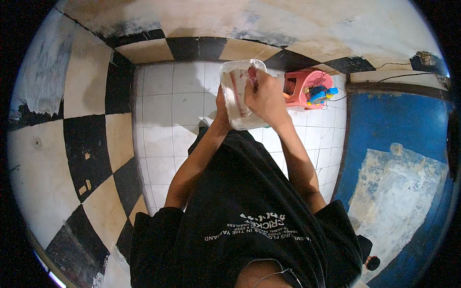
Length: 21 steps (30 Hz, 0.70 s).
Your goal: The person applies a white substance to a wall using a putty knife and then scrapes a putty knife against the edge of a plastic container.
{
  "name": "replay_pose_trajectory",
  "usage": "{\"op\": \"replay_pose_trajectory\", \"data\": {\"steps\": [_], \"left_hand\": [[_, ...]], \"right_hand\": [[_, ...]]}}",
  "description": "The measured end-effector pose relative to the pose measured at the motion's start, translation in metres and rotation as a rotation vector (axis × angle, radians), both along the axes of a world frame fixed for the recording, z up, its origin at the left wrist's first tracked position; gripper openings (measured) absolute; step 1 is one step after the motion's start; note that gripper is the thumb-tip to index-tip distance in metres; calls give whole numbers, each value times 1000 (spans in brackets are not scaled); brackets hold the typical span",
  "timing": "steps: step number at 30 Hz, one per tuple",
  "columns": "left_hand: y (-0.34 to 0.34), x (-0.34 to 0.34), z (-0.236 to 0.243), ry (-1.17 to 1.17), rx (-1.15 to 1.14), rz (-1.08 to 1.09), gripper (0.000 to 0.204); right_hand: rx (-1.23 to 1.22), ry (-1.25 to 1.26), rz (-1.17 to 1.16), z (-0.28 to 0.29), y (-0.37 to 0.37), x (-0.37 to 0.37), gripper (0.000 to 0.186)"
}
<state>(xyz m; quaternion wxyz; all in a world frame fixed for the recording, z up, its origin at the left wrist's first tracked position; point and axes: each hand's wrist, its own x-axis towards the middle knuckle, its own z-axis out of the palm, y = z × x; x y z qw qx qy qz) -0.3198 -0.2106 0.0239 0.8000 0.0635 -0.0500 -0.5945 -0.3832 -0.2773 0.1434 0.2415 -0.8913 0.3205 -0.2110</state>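
Observation:
A rectangular, clear-walled plastic tub (pixel 234 118) is held up in front of my body, above the tiled floor. Pale, whitish stuff lies in it, with a reddish streak along it. My left hand (pixel 222 108) grips the tub at its left side, its fingers mostly hidden behind and under the wall. Over the tub's right half, my right hand (pixel 265 98) is closed in a fist-like hold. Something dark reddish (pixel 252 76) shows at its fingers, inside the far end of the tub. The grip covers most of it, so its kind cannot be made out.
A pink plastic stool (pixel 298 82) stands by the far wall to the right, with a blue and yellow object (pixel 319 94) on it and a thin cable nearby. Black and cream checkered walls (pixel 86 149) rise at left and ahead. A blue door-like panel (pixel 384 117) with a whitish patch is at right.

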Motion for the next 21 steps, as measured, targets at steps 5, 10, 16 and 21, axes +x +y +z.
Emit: {"op": "replay_pose_trajectory", "data": {"steps": [5, 10, 16, 21], "left_hand": [[1, 4, -12, 96, -135, -69, 58], [-2, 0, -18, 90, 13, -24, 57], [-1, 4, -32, 12, -33, -40, 52], [-3, 1, -24, 40, 66, 44, 52]], "right_hand": [[41, -47, 36, 2, 3, -4, 11], [-18, -27, -10, -3, 7, 1, 11], [33, 6, 22, -4, -4, -8, 12], [11, -18, -1, -6, 8, -1, 11]]}}
